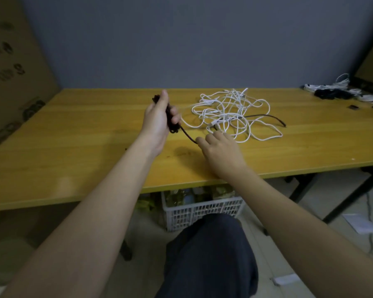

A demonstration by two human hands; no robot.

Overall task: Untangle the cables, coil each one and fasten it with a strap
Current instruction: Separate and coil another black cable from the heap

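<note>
The left hand [157,119] has its fingers wrapped around a small coil of dark cable [171,117]. The right hand [220,149] pinches its loose tail on the desk [73,147]. The cable looks soft and light. White cables [235,112] lie tangled nearby.

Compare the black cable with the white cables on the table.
The black cable is partly coiled in the left hand, and the right hand holds its free run; the white cables lie loose and tangled, with no hand gripping them. The black one is dark and looks thicker; the white ones are pale and thin. Neither has a strap on yet.
</note>
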